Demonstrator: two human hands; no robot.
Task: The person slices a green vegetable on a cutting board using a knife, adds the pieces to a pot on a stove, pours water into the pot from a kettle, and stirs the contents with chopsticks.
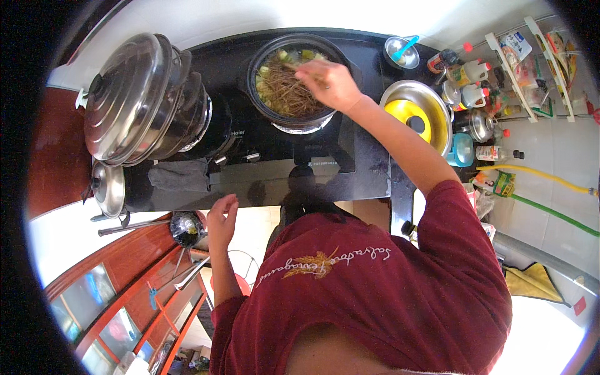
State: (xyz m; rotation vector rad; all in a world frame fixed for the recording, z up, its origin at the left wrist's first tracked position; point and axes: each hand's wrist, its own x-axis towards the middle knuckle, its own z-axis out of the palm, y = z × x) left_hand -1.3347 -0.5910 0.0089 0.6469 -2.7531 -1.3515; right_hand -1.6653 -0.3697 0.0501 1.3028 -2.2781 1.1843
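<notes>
A dark pot (pixel 257 58) full of brown noodles (pixel 289 94) and pale green vegetable pieces stands on the right burner of a black stove (pixel 356 156). My right hand (pixel 330 84) reaches over the pot, shut on chopsticks (pixel 299 67) whose tips go into the noodles. My left hand (pixel 222 219) hangs in the air below the stove's front edge, fingers loosely apart, holding nothing. It is near a small dark ladle (pixel 186 228).
A big steel pot with lid (pixel 134 97) fills the left burner, with a small steel lid (pixel 109 187) below it. A steel bowl with a yellow lid (pixel 415 115), a small bowl with blue spoon (pixel 402 53) and several bottles (pixel 472 72) stand right.
</notes>
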